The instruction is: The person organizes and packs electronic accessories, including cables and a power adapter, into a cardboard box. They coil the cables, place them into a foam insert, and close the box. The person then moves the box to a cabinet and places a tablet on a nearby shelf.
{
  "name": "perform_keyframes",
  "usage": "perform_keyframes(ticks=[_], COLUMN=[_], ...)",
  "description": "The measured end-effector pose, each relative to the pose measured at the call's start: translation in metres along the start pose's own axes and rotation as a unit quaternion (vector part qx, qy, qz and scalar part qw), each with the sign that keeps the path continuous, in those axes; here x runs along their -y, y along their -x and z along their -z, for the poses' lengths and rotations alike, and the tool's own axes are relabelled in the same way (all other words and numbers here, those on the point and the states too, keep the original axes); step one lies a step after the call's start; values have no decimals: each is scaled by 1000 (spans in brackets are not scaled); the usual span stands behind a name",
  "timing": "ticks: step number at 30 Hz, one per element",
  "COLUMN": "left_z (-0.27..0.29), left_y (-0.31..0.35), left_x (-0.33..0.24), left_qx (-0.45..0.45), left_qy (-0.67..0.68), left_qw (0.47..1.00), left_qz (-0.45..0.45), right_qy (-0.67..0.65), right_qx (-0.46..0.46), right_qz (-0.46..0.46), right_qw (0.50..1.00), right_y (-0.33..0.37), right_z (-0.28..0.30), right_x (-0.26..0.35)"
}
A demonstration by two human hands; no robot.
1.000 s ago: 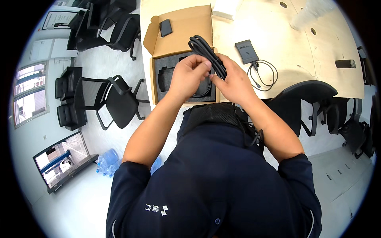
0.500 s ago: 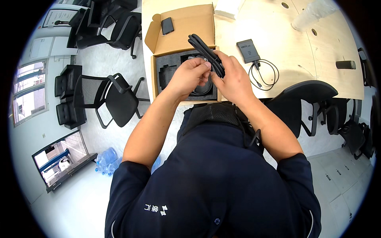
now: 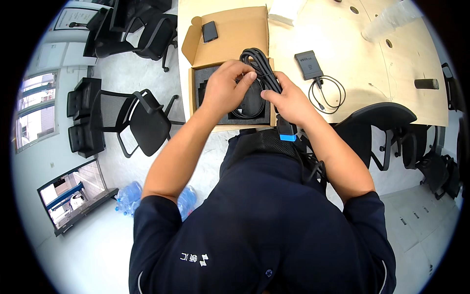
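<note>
A folded bundle of black cable (image 3: 260, 62) is gripped in my right hand (image 3: 293, 102), over the right side of an open cardboard box. Below that hand hangs a black plug with a blue end (image 3: 287, 133). My left hand (image 3: 226, 88) is closed in a pinch beside the bundle's left edge; what is between its thumb and fingers is too small to make out. Under both hands, dark foam (image 3: 208, 73) lines the cardboard box (image 3: 192, 98). A coil of thin black cable (image 3: 248, 115) lies in the foam's right recess, partly hidden by my hands.
A phone (image 3: 209, 31) rests on the opened lid (image 3: 240, 34). To the right on the table (image 3: 338, 44) are a flat black device (image 3: 307, 65) with a cable and a dark cylinder (image 3: 426, 84). Office chairs (image 3: 147, 117) stand left and right; water bottles (image 3: 129, 196) are on the floor.
The cable bundle has shifted slightly right and its top loop has opened out. The blue-ended plug now hangs below my right hand. My left hand has moved a little left and up.
</note>
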State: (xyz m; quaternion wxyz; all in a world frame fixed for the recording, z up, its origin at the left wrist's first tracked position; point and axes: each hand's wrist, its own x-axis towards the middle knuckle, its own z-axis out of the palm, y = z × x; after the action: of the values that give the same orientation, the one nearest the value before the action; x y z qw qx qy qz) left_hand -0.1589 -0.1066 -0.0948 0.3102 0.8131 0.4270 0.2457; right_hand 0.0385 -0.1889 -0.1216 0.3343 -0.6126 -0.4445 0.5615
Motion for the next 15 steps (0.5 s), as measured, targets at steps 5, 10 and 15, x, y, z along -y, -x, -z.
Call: perform_keyframes(ticks=[5, 10, 15], left_z=[-23, -20, -7], left_y=[12, 6, 8], left_x=[-14, -8, -3], left_qx=[28, 72, 155], left_qy=[92, 139, 33], left_qw=[983, 964, 973], left_qz=[156, 215, 165], right_qy=[145, 139, 20], right_qx=[-100, -79, -6], right_qz=[101, 83, 13], right_qw=[979, 984, 1000], right_y=[17, 12, 0], right_z=[-12, -14, -13], right_x=[14, 5, -8])
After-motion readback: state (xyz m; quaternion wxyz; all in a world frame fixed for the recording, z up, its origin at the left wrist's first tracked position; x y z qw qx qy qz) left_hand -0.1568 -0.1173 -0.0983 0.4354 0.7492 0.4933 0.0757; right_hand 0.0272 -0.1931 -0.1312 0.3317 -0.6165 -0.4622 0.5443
